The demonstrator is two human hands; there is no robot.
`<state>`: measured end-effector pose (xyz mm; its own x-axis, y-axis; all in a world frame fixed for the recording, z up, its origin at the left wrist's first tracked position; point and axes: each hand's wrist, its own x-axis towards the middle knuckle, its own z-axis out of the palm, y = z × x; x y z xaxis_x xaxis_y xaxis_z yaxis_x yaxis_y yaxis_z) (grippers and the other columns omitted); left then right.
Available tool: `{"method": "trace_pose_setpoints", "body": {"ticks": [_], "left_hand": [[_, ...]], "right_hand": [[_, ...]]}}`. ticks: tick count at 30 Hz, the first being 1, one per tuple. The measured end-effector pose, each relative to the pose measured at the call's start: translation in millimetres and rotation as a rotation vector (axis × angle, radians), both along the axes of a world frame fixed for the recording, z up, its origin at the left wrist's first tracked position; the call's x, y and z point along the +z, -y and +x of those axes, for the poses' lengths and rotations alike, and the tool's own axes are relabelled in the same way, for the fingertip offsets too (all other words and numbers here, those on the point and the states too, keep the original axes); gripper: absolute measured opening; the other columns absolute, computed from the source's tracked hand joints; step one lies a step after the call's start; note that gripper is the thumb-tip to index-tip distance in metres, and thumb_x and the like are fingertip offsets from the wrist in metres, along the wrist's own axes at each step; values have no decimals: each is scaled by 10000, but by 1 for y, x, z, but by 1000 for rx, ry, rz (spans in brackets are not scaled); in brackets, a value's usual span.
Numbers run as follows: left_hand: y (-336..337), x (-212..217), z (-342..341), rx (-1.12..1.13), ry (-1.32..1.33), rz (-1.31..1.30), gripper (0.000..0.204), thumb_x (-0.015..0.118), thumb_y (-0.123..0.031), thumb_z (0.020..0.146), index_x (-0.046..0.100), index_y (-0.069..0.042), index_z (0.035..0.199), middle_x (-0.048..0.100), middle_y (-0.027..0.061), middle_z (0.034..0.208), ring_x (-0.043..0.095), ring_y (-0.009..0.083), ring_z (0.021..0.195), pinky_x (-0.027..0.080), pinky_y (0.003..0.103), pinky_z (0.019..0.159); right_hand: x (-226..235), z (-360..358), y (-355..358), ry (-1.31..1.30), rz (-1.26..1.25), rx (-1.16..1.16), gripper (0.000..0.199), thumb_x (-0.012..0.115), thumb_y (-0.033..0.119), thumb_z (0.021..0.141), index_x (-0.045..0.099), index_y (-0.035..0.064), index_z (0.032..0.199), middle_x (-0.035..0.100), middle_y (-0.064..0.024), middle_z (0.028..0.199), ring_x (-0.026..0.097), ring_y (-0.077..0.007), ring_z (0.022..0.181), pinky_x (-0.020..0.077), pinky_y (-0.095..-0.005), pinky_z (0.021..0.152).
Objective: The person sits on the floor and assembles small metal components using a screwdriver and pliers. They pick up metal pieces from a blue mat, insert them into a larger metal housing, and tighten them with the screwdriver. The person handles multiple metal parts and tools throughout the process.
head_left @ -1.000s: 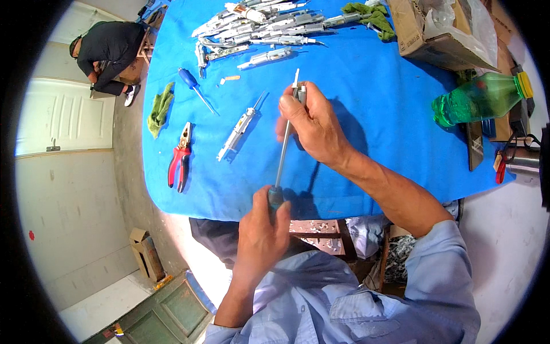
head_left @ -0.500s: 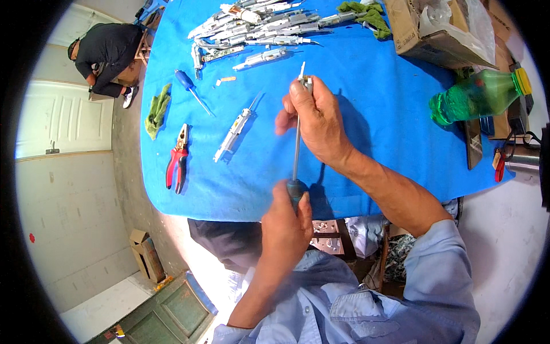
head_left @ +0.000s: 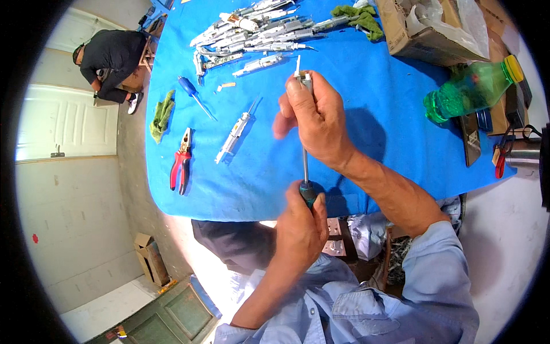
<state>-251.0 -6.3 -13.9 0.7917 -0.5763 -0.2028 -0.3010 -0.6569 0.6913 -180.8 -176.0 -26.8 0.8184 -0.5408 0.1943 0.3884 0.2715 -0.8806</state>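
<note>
Pliers (head_left: 181, 159), bottle (head_left: 465, 94) — flanking hands.

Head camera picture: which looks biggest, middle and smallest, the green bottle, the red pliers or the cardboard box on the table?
Largest to smallest as they look:
1. cardboard box, partly cut off by the picture's edge
2. green bottle
3. red pliers
The fisheye bends things near the rim, so true sizes are unsure.

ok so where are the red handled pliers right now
In the head view the red-handled pliers lie on the blue table cover near its left edge, between the green rag and a metal part.
</note>
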Motion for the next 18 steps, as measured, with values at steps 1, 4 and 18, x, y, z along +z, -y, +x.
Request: {"method": "trace_pose_setpoints", "body": {"ticks": [1,4,18], "left_hand": [[2,2,-2,0,4,24,496,658,-137,1030,381,54,1394,697,307,881,711,524,803,551,559,680],[8,4,-4,-6,4,51,537,666,-153,1024,361,50,1417,705,329,916,714,538,837,557,581,721],[11,8,-11,-48,32,37,613,672,-129,1003,308,77,1451,707,326,1026,705,547,900,562,581,783]], "right_hand": [[3,-2,1,8,-6,-2,311,492,298,1145,500,26,992,610,-62,753,676,-150,595,573,-293,518],[8,-7,6,11,-55,-5,307,501,300,1143,540,29,1004,594,-32,762,664,-149,587,535,-279,508],[20,-9,11,24,-70,67,314,525,293,1129,499,45,938,597,-53,700,656,-143,535,510,-285,448]]}}
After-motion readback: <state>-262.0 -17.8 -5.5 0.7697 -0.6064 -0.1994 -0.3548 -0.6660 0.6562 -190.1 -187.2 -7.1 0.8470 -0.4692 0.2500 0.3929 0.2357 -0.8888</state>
